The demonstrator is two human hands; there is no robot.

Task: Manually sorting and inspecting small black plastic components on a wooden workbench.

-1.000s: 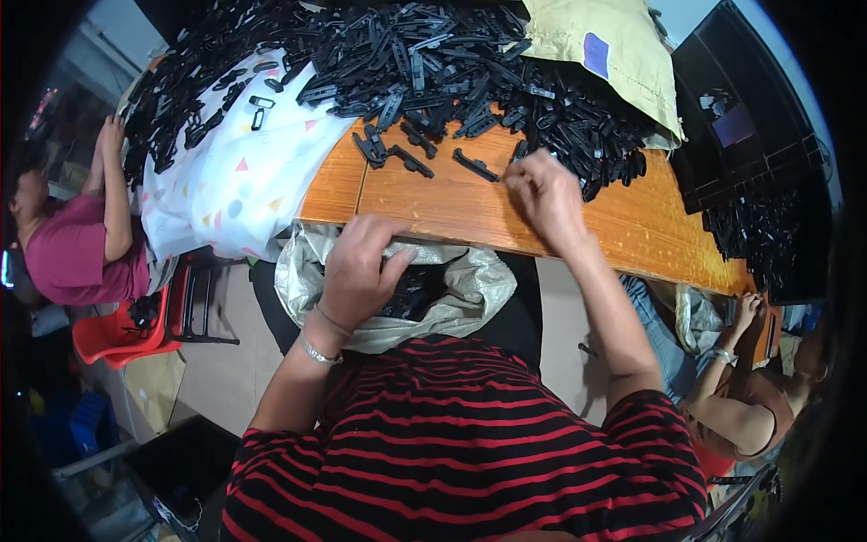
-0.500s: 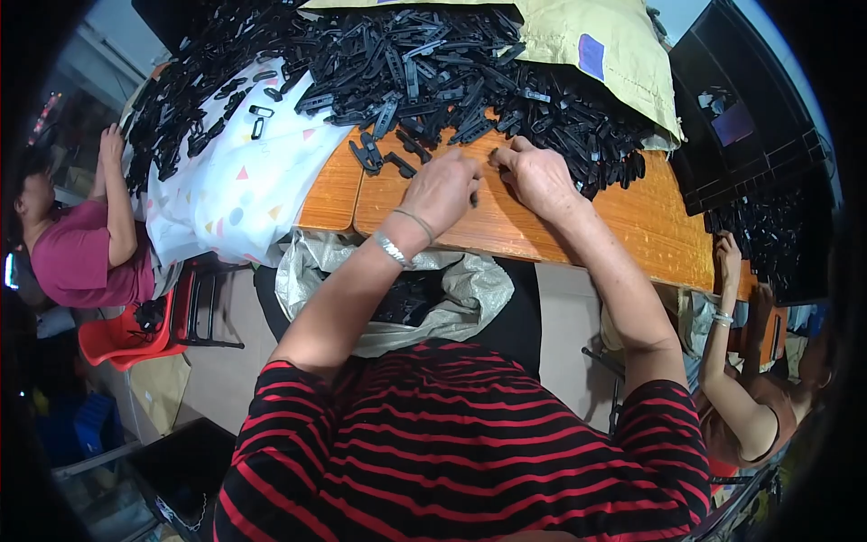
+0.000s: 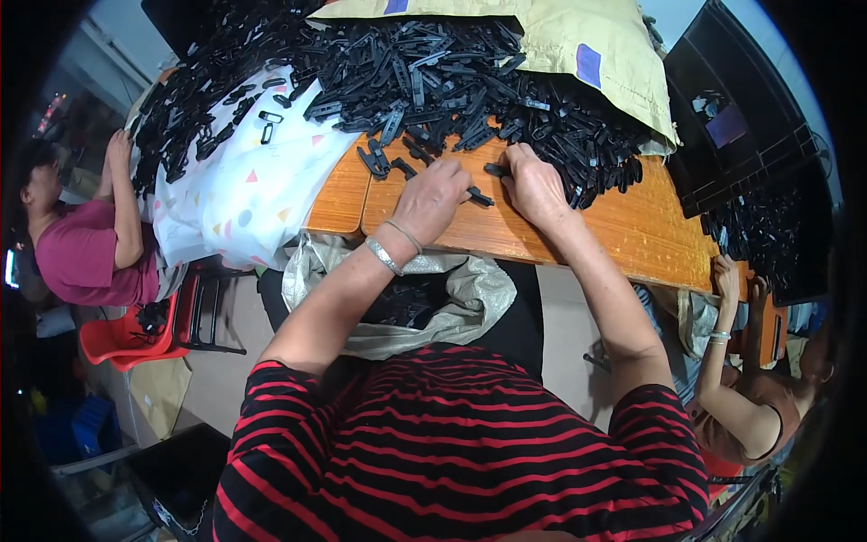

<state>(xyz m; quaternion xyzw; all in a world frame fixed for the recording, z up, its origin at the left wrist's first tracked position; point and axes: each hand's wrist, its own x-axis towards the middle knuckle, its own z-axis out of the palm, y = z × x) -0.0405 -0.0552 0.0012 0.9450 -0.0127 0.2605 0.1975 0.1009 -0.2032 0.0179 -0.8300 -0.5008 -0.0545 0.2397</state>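
Over the wooden table (image 3: 515,221), my left hand (image 3: 436,194) is closed, with a slim black plastic piece (image 3: 481,196) sticking out from its fingertips to the right. My right hand (image 3: 536,183), a little to the right, pinches a short black plastic piece (image 3: 496,169) between thumb and fingers. The two hands are apart. Several loose black pieces (image 3: 373,160) lie on the wood just beyond my left hand. Behind both hands rises a big heap of narrow, clip-like black plastic pieces (image 3: 417,81).
An open woven sack (image 3: 488,294) with black pieces inside sits at my lap below the table edge. A patterned white plastic sheet (image 3: 262,194) covers the left side; a yellowish sack (image 3: 601,41) lies at the back. People work at left (image 3: 95,235) and right (image 3: 745,406).
The black piece at my left hand now sticks out further to the right. My right hand has dropped slightly, and its piece shows more clearly. The view has shifted a little.
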